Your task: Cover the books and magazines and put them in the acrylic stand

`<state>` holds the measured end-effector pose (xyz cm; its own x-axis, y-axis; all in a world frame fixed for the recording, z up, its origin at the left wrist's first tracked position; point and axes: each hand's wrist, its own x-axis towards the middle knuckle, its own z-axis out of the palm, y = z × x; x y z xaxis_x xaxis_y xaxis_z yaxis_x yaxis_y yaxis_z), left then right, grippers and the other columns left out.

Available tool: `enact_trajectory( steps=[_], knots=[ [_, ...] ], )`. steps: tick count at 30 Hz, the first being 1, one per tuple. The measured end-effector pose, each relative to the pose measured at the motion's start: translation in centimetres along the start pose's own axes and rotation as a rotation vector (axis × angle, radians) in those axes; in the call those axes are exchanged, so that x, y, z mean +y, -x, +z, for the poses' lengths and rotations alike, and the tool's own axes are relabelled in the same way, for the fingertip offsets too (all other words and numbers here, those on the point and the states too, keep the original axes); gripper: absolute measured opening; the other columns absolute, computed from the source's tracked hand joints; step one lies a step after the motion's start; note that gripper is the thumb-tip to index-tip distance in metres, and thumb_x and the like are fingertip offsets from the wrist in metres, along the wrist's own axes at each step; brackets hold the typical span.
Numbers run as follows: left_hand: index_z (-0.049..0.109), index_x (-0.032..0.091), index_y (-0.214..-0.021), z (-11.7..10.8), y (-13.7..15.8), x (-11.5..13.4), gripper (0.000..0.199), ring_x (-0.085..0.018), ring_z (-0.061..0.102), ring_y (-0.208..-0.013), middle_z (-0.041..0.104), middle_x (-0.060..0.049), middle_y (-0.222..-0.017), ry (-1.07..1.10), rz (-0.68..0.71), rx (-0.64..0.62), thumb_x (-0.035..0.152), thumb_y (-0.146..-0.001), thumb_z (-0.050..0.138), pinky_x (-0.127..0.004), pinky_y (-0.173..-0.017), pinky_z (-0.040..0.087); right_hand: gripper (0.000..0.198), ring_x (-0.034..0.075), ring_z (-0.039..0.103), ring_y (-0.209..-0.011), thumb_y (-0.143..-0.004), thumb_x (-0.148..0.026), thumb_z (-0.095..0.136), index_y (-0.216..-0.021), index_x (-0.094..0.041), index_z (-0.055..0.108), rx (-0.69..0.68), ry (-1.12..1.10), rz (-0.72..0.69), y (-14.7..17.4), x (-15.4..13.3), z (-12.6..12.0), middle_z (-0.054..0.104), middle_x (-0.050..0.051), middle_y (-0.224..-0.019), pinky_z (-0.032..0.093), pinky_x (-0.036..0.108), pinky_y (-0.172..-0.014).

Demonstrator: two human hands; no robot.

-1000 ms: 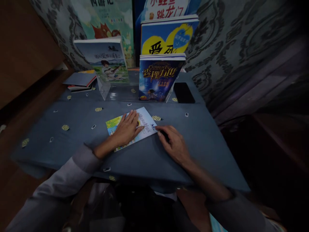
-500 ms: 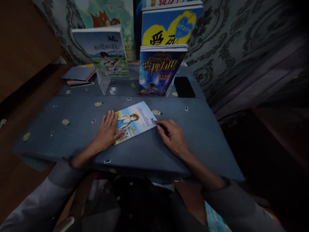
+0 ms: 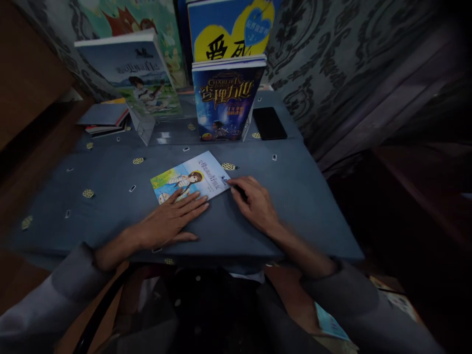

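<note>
A thin closed book lies flat and slanted on the table, its cover showing a girl with braids and a yellow hat. My left hand rests with fingers stretched out, their tips over the book's near edge and the thumb on the tablecloth side. At the book's right corner, my right hand is curled, with thumb and index finger pinching the corner. The left fingers hide part of the cover's lower edge.
Behind the book, clear stands hold a guitar-cover book and a dark blue book, with a blue-and-yellow book further back. A black phone lies right; stacked books sit left. The patterned tablecloth covers the table.
My left hand has left the book's left edge and moved to its near edge, fingers now pointing right. My right hand stays at the corner. The whole view has shifted slightly.
</note>
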<state>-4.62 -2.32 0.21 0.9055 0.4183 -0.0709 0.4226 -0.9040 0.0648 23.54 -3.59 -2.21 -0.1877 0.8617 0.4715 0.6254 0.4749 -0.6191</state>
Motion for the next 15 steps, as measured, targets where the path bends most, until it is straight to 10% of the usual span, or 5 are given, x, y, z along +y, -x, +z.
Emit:
enact_trajectory(
  steps=[10,15],
  knots=[
    [0.025,0.022,-0.161,-0.5,-7.1,-0.7,0.073,-0.025,0.019,-0.157,0.03,-0.009,-0.167,0.141,0.107,0.003,0.065,-0.102,0.026,-0.05,-0.128,0.007,0.023,0.026,0.068,-0.097,-0.097,-0.019,0.049,-0.109,-0.021,0.068,0.082,-0.025,0.076,0.1,-0.2,-0.3,0.075,0.01,-0.102,0.056,0.043,-0.086],
    [0.025,0.024,-0.16,-0.3,-7.6,-3.0,0.062,-0.025,0.023,-0.156,0.031,-0.01,-0.166,0.137,-0.221,0.147,0.054,-0.106,0.028,-0.049,-0.125,0.019,0.019,0.026,0.068,-0.09,-0.093,-0.025,0.052,-0.102,-0.023,0.069,0.128,-0.122,0.195,0.0,-0.5,-0.3,0.074,0.009,-0.095,0.056,0.042,-0.084]
  ],
)
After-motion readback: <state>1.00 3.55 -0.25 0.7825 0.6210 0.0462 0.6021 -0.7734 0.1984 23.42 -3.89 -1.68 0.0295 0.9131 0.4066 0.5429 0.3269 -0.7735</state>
